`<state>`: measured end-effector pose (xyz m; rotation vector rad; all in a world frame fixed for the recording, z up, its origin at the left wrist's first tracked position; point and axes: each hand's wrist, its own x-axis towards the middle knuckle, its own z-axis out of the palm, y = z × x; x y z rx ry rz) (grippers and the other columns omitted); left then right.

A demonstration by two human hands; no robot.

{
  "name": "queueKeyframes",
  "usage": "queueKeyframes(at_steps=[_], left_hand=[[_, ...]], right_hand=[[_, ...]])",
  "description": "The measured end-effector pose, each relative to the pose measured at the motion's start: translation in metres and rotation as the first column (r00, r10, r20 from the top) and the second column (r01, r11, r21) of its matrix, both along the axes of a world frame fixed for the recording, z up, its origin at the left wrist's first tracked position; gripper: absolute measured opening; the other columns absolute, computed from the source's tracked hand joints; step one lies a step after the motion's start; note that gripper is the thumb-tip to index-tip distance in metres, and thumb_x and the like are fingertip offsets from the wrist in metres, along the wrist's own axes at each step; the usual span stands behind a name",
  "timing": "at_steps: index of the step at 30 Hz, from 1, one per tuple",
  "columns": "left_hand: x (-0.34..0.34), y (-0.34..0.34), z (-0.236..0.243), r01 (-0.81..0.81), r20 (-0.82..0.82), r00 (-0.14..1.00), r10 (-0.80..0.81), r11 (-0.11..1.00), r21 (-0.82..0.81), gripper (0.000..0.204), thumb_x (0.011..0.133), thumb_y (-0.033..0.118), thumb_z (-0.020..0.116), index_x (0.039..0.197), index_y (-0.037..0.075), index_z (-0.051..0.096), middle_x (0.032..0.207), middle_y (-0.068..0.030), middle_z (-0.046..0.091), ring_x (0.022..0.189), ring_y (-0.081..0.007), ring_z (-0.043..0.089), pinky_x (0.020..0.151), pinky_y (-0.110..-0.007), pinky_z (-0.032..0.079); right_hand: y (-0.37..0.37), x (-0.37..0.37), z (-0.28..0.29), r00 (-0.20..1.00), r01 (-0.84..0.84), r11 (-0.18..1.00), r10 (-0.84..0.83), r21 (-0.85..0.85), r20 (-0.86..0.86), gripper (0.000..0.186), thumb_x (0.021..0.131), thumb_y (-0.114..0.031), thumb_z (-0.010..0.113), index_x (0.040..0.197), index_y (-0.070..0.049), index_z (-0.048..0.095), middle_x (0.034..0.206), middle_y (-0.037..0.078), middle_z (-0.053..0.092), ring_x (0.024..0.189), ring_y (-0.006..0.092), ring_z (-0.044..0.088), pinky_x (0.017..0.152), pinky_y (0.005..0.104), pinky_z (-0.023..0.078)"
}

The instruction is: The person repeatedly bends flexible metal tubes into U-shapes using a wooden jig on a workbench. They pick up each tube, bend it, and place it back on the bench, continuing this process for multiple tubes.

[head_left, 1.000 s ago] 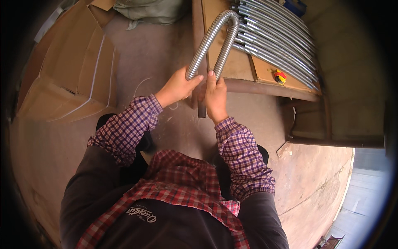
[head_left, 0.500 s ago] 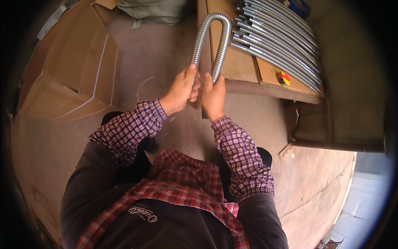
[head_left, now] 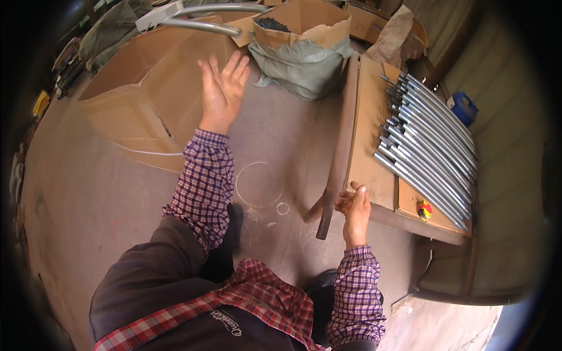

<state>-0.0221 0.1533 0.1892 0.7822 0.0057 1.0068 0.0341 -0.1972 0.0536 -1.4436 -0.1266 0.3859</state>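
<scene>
My left hand (head_left: pixel 221 90) is raised at the upper left, palm showing and fingers spread, with nothing in it. Beyond its fingertips a bent, silvery corrugated metal hose (head_left: pixel 202 27) is in the air over the big cardboard box (head_left: pixel 132 105), apart from the hand. By the near left corner of the table, my right hand (head_left: pixel 353 216) is empty, its fingers loosely curled and slightly apart. A row of straight corrugated metal hoses (head_left: pixel 427 152) lies to its right on a cardboard sheet (head_left: pixel 374 175) over the table.
A yellow and red tape measure (head_left: pixel 425 210) lies near the hoses, and a blue container (head_left: pixel 463 109) stands behind them. Farther off is a carton (head_left: pixel 322 23) wrapped in a pale green sack (head_left: pixel 298 67). The table's brown metal frame (head_left: pixel 338 158) has a leg jutting toward me.
Both hands held the bent hose in front of me; now it has left them and flies to the upper left. My left hand swung up and left, and my right hand moved right and nearer.
</scene>
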Motion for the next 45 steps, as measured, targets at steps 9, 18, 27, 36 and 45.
queueKeyframes(at_steps=[9,18,27,36,45], left_hand=[[0.044,-0.065,-0.13,0.437,-0.689,0.684,-0.24,0.891,0.124,0.065,0.104,0.057,0.047,0.141,0.004,0.044,0.114,-0.0131,0.069,0.092,-0.018,0.069,0.08,-0.033,0.056],[0.065,-0.186,-0.163,0.568,-0.656,0.7,0.283,0.338,0.751,0.037,0.104,0.031,0.053,0.133,0.007,0.054,0.119,-0.019,0.068,0.112,-0.0364,0.064,0.095,-0.045,0.051],[0.158,-0.28,-0.16,0.11,-0.078,0.929,0.362,-0.071,0.991,0.038,0.087,0.017,0.069,0.122,0.007,0.06,0.111,-0.0109,0.062,0.109,-0.0316,0.055,0.092,-0.043,0.047],[0.253,-0.268,-0.18,0.378,-0.109,0.78,0.617,-0.324,0.868,0.029,0.085,0.02,0.073,0.106,0.008,0.057,0.105,-0.0098,0.062,0.105,-0.0315,0.059,0.084,-0.045,0.05],[0.163,-0.186,-0.124,0.285,-0.034,0.853,0.52,-0.412,0.866,0.031,0.086,0.021,0.074,0.106,0.004,0.056,0.1,-0.0136,0.057,0.095,-0.0336,0.061,0.079,-0.045,0.05]], right_hand=[[0.005,-0.007,-0.003,0.991,-0.067,0.993,0.077,-0.098,0.111,0.033,0.108,-0.026,0.051,0.128,-0.001,0.056,0.089,0.007,0.063,0.068,0.0124,0.062,0.062,0.0274,0.053],[-0.011,0.005,0.01,0.959,0.004,0.984,0.046,-0.176,0.281,0.024,0.106,-0.015,0.052,0.123,0.0,0.059,0.086,0.007,0.065,0.065,0.0105,0.061,0.059,0.026,0.055],[-0.033,0.012,0.036,0.819,0.297,0.917,-0.101,-0.266,0.565,0.019,0.098,-0.016,0.059,0.11,-0.004,0.067,0.096,0.025,0.071,0.093,0.0445,0.069,0.081,0.0478,0.055],[-0.044,0.018,0.051,0.769,0.33,0.925,-0.148,-0.188,0.622,0.014,0.097,-0.012,0.061,0.107,-0.003,0.066,0.097,0.023,0.07,0.091,0.0428,0.068,0.079,0.0477,0.054],[-0.118,0.094,0.023,0.568,0.785,0.616,-0.755,0.059,0.328,0.041,0.103,-0.029,0.056,0.13,0.001,0.055,0.119,0.018,0.061,0.107,0.0287,0.062,0.095,0.0388,0.047]])
